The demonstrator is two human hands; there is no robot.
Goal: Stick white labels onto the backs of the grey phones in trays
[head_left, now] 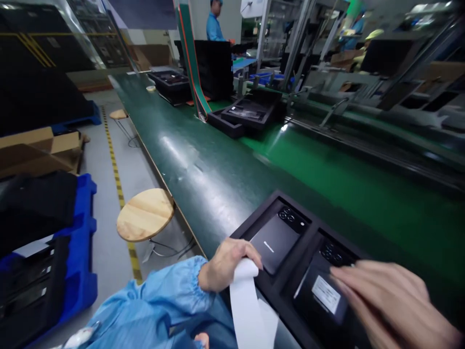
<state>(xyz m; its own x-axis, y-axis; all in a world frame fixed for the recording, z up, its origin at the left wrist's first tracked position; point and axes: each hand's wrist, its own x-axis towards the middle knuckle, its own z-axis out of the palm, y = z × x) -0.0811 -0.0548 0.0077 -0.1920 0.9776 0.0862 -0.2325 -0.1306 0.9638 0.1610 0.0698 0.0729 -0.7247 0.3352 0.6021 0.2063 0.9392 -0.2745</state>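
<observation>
My left hand, in a blue sleeve, grips a long white paper strip that hangs down towards my lap. That hand rests at the near edge of a black foam tray with two compartments. A dark phone with a triple camera lies in the left compartment, just beyond my left fingers. The right compartment holds a second dark phone bearing a white label. My right hand lies over that phone with its fingers extended, next to the label and holding nothing visible.
The tray sits on a long green conveyor belt, with more black trays farther along. A round wooden stool and a blue pallet stand to the left. A co-worker in blue stands far off.
</observation>
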